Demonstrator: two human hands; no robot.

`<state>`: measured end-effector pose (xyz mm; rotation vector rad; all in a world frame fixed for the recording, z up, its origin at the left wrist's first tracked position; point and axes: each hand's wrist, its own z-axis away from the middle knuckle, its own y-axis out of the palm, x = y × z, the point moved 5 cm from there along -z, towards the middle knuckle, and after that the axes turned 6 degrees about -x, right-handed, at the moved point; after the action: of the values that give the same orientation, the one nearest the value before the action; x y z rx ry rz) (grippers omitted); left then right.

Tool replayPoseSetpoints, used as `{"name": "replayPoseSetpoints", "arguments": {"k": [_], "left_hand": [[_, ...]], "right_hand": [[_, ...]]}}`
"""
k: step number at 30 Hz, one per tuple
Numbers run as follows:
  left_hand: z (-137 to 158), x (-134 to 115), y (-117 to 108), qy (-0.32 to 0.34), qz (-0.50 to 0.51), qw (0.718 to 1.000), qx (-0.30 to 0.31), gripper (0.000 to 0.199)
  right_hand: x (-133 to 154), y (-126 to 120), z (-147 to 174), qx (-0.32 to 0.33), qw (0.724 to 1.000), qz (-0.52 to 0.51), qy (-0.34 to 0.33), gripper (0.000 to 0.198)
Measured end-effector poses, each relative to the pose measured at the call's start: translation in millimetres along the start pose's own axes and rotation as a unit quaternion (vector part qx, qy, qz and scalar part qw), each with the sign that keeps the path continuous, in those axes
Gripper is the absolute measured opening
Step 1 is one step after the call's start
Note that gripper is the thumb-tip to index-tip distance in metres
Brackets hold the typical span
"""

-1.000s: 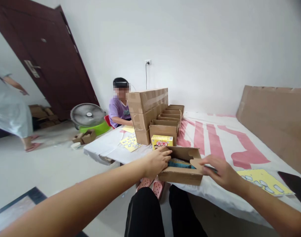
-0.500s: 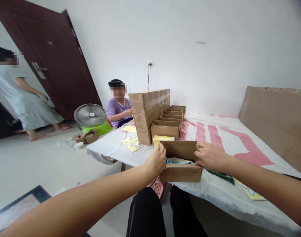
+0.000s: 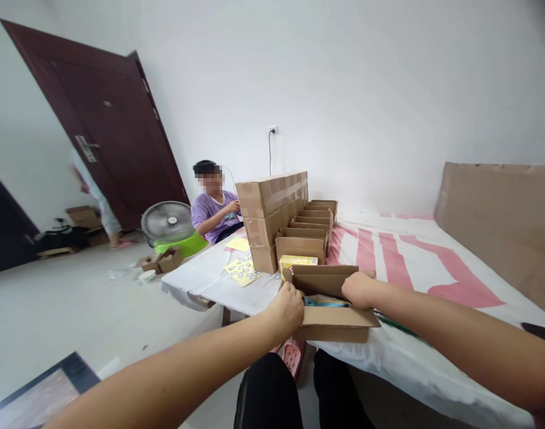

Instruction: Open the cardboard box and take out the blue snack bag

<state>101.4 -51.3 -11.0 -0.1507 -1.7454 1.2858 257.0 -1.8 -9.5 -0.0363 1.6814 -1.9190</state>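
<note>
Both hands: left hand [image 3: 289, 305], right hand [image 3: 359, 289] gripping one open carton [image 3: 335, 319].

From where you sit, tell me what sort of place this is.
Probably a room in a home used for hand packing. A row of open cardboard boxes lines a cloth-covered table, sticker sheets lie beside them, and a floor fan stands near a dark wooden door. Both hands work at one small box.

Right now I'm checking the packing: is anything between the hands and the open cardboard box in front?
Nothing visible. The left hand is at the open cardboard box on its left edge, and the right hand rests on its top by the raised back flap. The yellow carton stands behind the box, out of the way.
</note>
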Motion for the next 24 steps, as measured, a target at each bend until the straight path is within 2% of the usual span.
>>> {"name": "replayPoseSetpoints", "arguments": {"k": [4, 8, 11, 15, 22, 24], "left_hand": [[-2, 1, 2, -0.002, 0.010, 1.000, -0.012, 0.024], [-2, 1, 3, -0.007, 0.020, 1.000, -0.017, 0.024], [-2, 2, 3, -0.009, 0.026, 0.999, -0.017, 0.024], [-4, 4, 1, -0.010, 0.034, 0.999, -0.018, 0.020], [-2, 6, -9, 0.006, 0.045, 0.999, 0.008, 0.017], [0, 12, -18, 0.017, 0.066, 0.998, 0.018, 0.028]], "right_hand": [[2, 9, -7, 0.024, 1.000, -0.004, -0.017, 0.009], [-2, 8, -3, 0.003, 0.999, -0.027, -0.044, 0.014], [-5, 0, 4, -0.053, 0.996, -0.059, -0.037, 0.011], [-10, -12, 14, -0.151, 0.982, -0.111, 0.003, 0.019], [-35, -35, 33, -0.292, 0.935, -0.198, 0.035, 0.016], [-47, -43, 40, -0.325, 0.919, -0.221, 0.045, 0.015]]}}
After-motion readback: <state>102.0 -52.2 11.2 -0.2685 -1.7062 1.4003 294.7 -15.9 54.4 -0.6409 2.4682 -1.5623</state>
